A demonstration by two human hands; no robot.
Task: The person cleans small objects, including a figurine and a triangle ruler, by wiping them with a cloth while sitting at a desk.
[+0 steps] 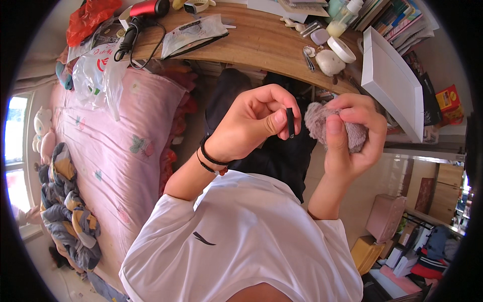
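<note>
Right now, you hold one thing in each hand, up in front of your white short-sleeved shirt (261, 221). Your left hand (251, 118) pinches a short, narrow black strip (290, 123) between thumb and fingers; it stands almost upright, straight-edged and smooth-looking, though you cannot tell its material from this view. Your right hand (371, 146) is curled around a rounded, greyish-mauve plush bundle (317, 121), with the thumb across its front and the fingers over its top. Its fluffy pile looks ruffled and bulges out on the left past your thumb, while the part beneath your fingers is hidden. The strip and the plush are near each other but apart, both on your side of the long brown wooden desk (241, 38). To your left lies a pale pink printed bedsheet (115, 166)
</note>
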